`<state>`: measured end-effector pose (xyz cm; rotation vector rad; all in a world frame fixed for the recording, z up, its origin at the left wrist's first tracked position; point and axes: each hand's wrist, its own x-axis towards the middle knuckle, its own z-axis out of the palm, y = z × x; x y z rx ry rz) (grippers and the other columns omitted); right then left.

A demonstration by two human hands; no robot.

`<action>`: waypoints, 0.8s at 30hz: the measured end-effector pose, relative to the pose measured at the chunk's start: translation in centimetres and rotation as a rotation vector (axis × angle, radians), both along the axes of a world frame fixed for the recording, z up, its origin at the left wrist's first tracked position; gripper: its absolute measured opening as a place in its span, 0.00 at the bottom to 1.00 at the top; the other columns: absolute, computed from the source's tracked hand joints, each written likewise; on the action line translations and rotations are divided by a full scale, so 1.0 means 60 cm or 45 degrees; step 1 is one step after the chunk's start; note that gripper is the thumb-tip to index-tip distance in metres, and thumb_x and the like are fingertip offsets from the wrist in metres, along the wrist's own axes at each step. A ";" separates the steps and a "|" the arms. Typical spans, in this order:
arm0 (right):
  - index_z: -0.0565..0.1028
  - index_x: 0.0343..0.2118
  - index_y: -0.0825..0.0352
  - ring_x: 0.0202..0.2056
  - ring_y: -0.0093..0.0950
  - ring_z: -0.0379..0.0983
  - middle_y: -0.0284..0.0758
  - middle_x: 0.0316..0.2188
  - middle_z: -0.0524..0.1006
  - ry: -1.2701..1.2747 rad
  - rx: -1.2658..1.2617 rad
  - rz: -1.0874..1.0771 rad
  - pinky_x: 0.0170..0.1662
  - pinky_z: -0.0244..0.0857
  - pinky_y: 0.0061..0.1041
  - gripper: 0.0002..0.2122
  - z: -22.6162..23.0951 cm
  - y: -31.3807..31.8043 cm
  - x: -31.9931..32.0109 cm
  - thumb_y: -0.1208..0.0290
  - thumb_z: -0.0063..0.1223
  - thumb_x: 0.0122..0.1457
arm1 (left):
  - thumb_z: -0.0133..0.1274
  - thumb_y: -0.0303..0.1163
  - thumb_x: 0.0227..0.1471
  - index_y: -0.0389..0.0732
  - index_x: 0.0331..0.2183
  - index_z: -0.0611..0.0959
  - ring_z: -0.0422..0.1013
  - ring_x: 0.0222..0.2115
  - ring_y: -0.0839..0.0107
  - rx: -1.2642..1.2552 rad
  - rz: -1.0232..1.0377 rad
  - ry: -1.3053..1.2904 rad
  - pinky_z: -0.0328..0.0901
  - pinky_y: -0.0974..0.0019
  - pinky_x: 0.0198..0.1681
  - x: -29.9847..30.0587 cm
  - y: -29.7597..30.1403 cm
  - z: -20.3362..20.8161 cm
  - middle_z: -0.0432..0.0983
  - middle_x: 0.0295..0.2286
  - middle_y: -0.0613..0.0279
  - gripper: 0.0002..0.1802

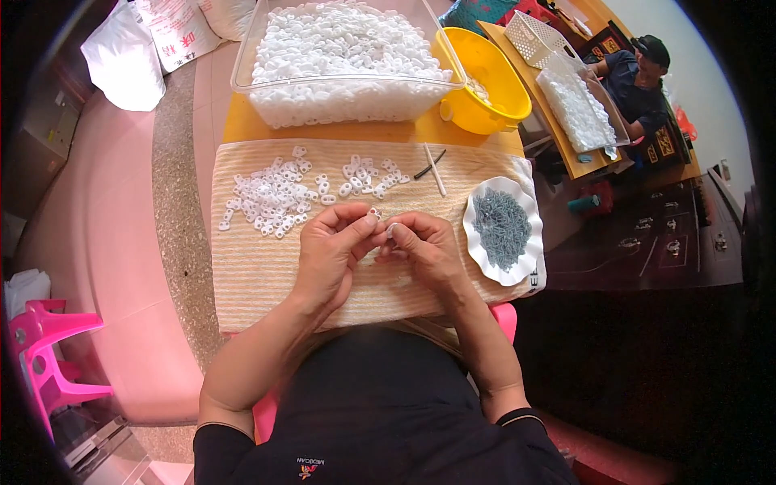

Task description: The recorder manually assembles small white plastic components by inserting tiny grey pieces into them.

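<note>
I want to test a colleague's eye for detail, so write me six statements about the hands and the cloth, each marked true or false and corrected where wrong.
1. The left hand and right hand are close together above a striped cloth. True.
2. A white wavy-edged dish holds grey pieces. True.
3. The dish stands to the left of both hands. False: it stands to their right.
4. A white stick and a black stick lie crossed. True.
5. Left of the dish, the cloth bears only those sticks. False: small white pieces lie there too.
6. The sticks lie nearer the person than the hands do. False: they lie beyond the hands.
</note>
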<state>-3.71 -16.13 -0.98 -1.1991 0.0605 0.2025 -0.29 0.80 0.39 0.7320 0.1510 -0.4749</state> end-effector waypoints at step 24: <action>0.67 0.52 0.73 0.36 0.26 0.75 0.36 0.37 0.75 0.016 -0.216 0.002 0.42 0.72 0.26 0.17 0.010 -0.025 -0.014 0.77 0.51 0.60 | 0.55 0.20 0.50 0.34 0.36 0.77 0.75 0.31 0.70 0.143 -0.065 0.034 0.74 0.70 0.36 -0.007 -0.010 -0.010 0.77 0.31 0.57 0.08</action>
